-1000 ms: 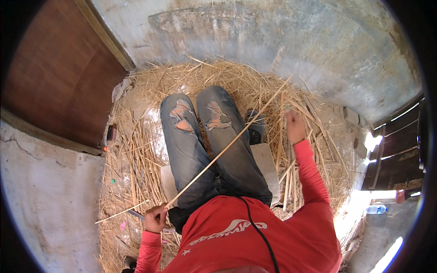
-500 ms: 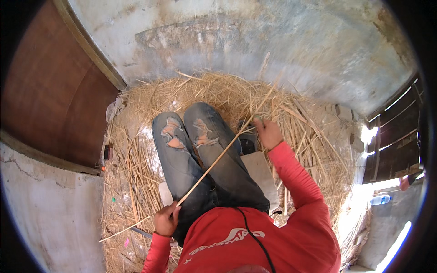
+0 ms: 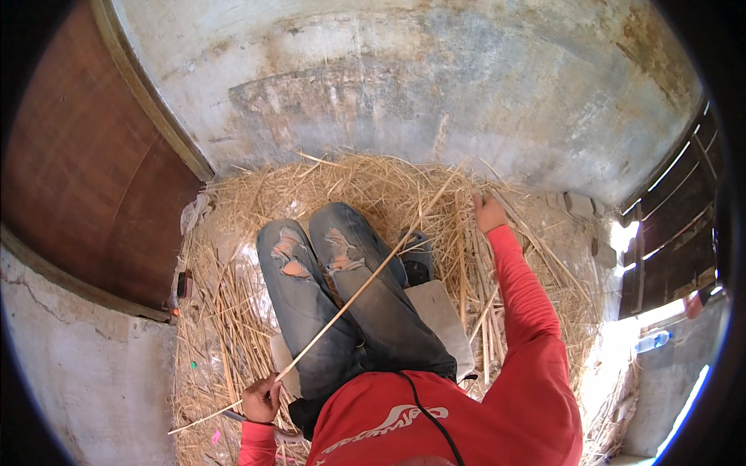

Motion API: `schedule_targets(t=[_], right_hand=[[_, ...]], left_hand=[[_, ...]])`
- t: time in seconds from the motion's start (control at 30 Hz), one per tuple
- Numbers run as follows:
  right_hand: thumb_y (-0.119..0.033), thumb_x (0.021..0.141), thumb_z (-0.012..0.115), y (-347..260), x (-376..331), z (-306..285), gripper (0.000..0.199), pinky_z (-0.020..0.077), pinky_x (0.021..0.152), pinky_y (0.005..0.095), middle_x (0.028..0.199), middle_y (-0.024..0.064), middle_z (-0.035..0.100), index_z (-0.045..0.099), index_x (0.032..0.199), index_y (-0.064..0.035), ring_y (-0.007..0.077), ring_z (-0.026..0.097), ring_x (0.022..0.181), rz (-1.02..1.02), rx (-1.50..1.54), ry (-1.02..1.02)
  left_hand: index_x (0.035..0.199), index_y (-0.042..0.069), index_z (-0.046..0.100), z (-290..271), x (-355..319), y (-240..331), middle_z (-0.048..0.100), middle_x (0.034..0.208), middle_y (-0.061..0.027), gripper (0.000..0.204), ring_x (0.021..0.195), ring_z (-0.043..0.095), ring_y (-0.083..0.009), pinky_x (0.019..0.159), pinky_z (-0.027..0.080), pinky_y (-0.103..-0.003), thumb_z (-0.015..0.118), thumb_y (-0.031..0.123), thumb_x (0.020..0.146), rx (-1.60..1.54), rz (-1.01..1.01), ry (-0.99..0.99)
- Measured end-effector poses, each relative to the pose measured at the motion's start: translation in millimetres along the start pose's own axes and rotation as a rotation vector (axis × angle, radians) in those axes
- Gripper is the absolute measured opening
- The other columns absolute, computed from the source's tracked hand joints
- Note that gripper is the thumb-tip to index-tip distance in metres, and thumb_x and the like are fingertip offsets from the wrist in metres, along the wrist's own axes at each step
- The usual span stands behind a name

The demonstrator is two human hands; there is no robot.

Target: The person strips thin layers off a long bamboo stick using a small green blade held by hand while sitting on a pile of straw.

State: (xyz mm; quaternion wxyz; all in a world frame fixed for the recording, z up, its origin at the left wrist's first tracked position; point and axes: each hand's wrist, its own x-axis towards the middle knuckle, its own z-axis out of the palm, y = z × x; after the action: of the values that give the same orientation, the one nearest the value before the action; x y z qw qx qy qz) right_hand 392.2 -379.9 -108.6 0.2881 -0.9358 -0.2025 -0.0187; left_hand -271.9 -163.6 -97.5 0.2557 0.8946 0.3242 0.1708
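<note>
A long pale straw stalk runs diagonally across my thighs, from lower left up toward the straw at the upper right. Its lower end is pinched in my left hand, with the thin tip sticking out past the fingers at the lower left. My right hand is apart from the stalk, stretched out over the straw on the right. Its fingertips look parted, and nothing shows between them. Loose straw covers the floor around my legs.
Ahead stands a stained plaster wall. A brown door panel is at the left. Dark wooden slats and a plastic bottle are at the right. A dark shoe shows beside my knee.
My right hand has let go of the stalk and moved outward to the right. My left hand, still gripping the stalk, has shifted down and left.
</note>
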Motion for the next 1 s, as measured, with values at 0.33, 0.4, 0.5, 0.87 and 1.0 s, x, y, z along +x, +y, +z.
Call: schedule_targets(t=[0.33, 0.4, 0.5, 0.87, 1.0], right_hand=[[-0.052, 0.103, 0.051, -112, -144, -14, 0.053, 0.0544, 0.068, 0.0548, 0.072, 0.0238, 0.067, 0.071, 0.112, -0.0038, 0.0454, 0.068, 0.071, -0.438, 0.099, -0.205], [-0.048, 0.102, 0.055, -130, -167, -4, 0.048, 0.0530, 0.068, 0.0530, 0.075, 0.0266, 0.067, 0.071, 0.109, -0.0039, 0.0453, 0.067, 0.073, -0.426, 0.016, -0.352], [-0.047, 0.102, 0.056, -99, -131, 32, 0.048, 0.0531, 0.073, 0.0520, 0.082, 0.0305, 0.068, 0.072, 0.106, -0.0018, 0.0462, 0.068, 0.082, -0.280, 0.054, -0.221], [-0.049, 0.102, 0.053, -87, -113, -7, 0.050, 0.0522, 0.065, 0.0522, 0.073, 0.0240, 0.067, 0.068, 0.099, -0.0012, 0.0453, 0.067, 0.069, -0.299, 0.107, -0.049], [-0.044, 0.100, 0.060, -132, -170, 7, 0.040, 0.0516, 0.061, 0.0540, 0.067, 0.0227, 0.064, 0.065, 0.097, -0.0038, 0.0449, 0.066, 0.066, -0.528, 0.095, -0.254]], left_hand=[[0.111, 0.004, 0.076, 4, -2, -12, 0.064, 0.072, -0.0167, 0.021, 0.057, 0.063, -0.0313, 0.054, 0.048, -0.038, 0.070, 0.013, 0.093, -0.019, 0.051, 0.037], [0.112, 0.005, 0.076, 2, -3, -18, 0.063, 0.071, -0.0160, 0.021, 0.056, 0.062, -0.0313, 0.054, 0.048, -0.038, 0.069, 0.014, 0.093, 0.053, 0.081, 0.033], [0.112, 0.006, 0.076, -2, -7, -29, 0.062, 0.070, -0.0153, 0.021, 0.055, 0.061, -0.0309, 0.053, 0.048, -0.038, 0.069, 0.014, 0.094, 0.091, 0.089, 0.040], [0.113, 0.006, 0.075, -2, -24, -41, 0.066, 0.074, -0.0167, 0.023, 0.060, 0.066, -0.0320, 0.057, 0.051, -0.037, 0.067, 0.015, 0.094, 0.052, 0.038, 0.060], [0.115, 0.007, 0.074, -4, -17, -46, 0.065, 0.073, -0.0159, 0.023, 0.057, 0.063, -0.0311, 0.055, 0.050, -0.038, 0.066, 0.015, 0.095, 0.058, 0.073, 0.037]])
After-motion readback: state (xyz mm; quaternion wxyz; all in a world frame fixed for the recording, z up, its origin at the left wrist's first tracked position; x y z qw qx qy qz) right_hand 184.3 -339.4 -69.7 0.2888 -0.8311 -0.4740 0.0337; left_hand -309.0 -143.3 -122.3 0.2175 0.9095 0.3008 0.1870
